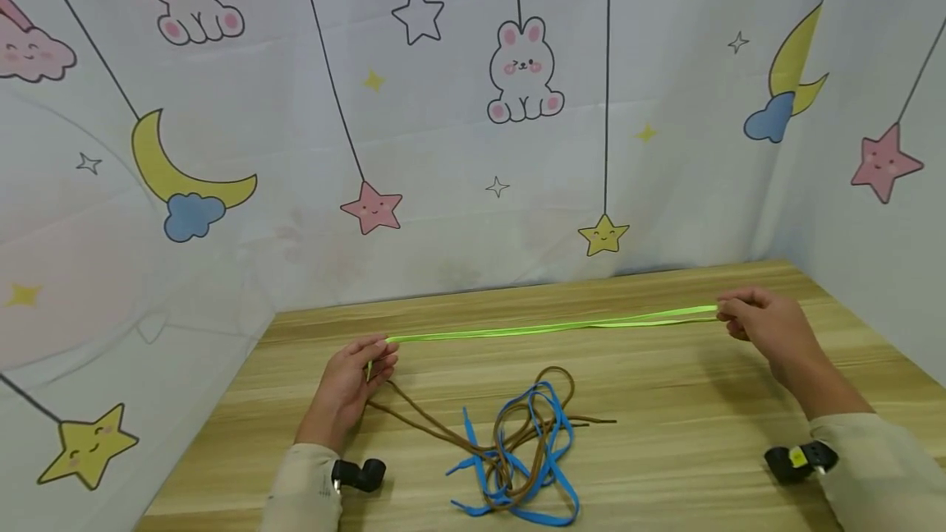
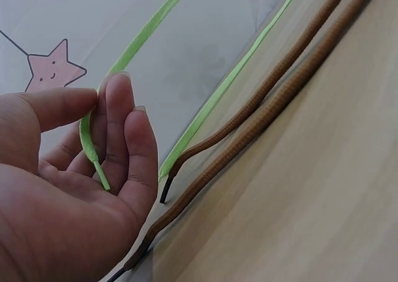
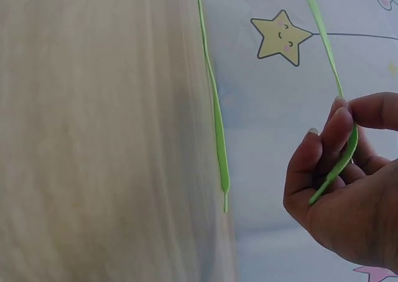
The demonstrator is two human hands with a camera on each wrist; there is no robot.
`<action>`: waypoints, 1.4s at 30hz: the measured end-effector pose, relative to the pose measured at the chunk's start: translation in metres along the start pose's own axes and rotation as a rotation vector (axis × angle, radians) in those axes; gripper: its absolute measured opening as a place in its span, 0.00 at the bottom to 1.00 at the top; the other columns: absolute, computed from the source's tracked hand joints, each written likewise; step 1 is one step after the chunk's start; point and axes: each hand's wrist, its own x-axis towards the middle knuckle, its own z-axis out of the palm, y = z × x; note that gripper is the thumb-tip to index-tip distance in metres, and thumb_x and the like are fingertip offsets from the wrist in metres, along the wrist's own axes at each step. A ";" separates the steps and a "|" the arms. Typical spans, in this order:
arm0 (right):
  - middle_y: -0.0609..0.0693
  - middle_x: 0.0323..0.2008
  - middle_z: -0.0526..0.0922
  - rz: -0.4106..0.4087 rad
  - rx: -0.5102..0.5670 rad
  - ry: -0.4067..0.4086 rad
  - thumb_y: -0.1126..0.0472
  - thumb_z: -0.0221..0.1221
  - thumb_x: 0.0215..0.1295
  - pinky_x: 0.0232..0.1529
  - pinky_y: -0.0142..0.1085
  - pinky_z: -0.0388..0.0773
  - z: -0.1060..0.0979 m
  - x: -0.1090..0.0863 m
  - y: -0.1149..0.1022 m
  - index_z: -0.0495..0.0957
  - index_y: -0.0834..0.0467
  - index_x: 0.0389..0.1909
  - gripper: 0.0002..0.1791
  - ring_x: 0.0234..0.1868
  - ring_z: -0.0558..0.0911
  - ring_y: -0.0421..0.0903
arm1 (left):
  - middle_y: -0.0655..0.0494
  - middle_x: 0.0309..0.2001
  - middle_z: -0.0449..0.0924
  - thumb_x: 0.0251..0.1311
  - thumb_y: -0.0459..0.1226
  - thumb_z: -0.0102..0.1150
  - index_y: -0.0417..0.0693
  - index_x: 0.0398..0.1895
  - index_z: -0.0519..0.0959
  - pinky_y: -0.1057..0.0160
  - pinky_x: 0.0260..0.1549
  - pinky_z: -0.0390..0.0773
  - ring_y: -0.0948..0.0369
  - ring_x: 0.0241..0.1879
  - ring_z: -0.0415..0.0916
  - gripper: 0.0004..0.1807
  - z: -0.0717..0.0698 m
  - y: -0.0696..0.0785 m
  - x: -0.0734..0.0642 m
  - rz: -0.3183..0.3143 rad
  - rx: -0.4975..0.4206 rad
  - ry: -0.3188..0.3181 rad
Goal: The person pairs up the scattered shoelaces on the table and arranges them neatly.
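Observation:
A flat neon-green shoelace (image 1: 532, 332) stretches nearly straight between the two hands above the table. The left hand (image 1: 358, 380) pinches one end between thumb and fingertips; the tip dangles over the palm in the left wrist view. The right hand (image 1: 769, 327) pinches the other end, its tip (image 3: 320, 192) hanging in front of the curled fingers. A second green shoelace (image 3: 219, 132) lies on the table, running almost alongside the held one. Below the left hand are two ends of brown round shoelaces (image 2: 242, 120), one close to a green lace end.
Blue flat shoelaces (image 1: 565, 503) lie tangled with the brown laces at the front middle of the wooden table (image 1: 665, 450). A white cloth (image 1: 458, 146) printed with stars, moons and rabbits hangs behind. Black wrist cameras (image 1: 362, 474) sit at both cuffs.

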 end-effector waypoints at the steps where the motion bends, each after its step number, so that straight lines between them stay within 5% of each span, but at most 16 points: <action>1: 0.39 0.34 0.82 0.003 0.014 -0.007 0.52 0.55 0.76 0.38 0.32 0.82 -0.001 0.000 0.001 0.79 0.58 0.47 0.14 0.34 0.81 0.39 | 0.59 0.40 0.85 0.76 0.35 0.50 0.35 0.68 0.64 0.65 0.45 0.81 0.65 0.38 0.82 0.22 0.000 0.000 0.000 -0.003 -0.012 0.002; 6: 0.37 0.33 0.83 0.033 0.065 -0.030 0.52 0.56 0.76 0.37 0.31 0.82 -0.004 0.002 0.004 0.79 0.57 0.47 0.13 0.34 0.82 0.38 | 0.58 0.38 0.82 0.76 0.35 0.51 0.38 0.65 0.66 0.66 0.41 0.81 0.64 0.38 0.81 0.19 -0.003 -0.001 0.001 -0.017 -0.074 0.008; 12: 0.39 0.35 0.82 0.039 -0.015 -0.023 0.50 0.56 0.75 0.38 0.32 0.83 -0.006 0.001 0.006 0.76 0.65 0.53 0.21 0.35 0.81 0.39 | 0.57 0.39 0.83 0.75 0.35 0.52 0.40 0.63 0.68 0.68 0.39 0.82 0.65 0.37 0.81 0.18 -0.005 -0.002 0.001 -0.026 -0.125 -0.003; 26: 0.39 0.35 0.85 0.034 -0.071 -0.055 0.54 0.49 0.79 0.38 0.33 0.83 -0.006 0.003 0.010 0.70 0.75 0.62 0.26 0.36 0.84 0.38 | 0.57 0.43 0.83 0.77 0.36 0.47 0.37 0.73 0.61 0.67 0.45 0.81 0.64 0.40 0.82 0.25 -0.004 -0.001 0.002 -0.036 -0.109 0.015; 42: 0.42 0.45 0.86 -0.018 -0.091 -0.127 0.58 0.49 0.79 0.41 0.34 0.83 0.000 0.002 0.010 0.70 0.74 0.64 0.24 0.40 0.85 0.37 | 0.46 0.60 0.78 0.79 0.39 0.45 0.36 0.74 0.59 0.64 0.49 0.80 0.60 0.46 0.84 0.27 -0.008 -0.002 0.002 -0.052 -0.142 -0.021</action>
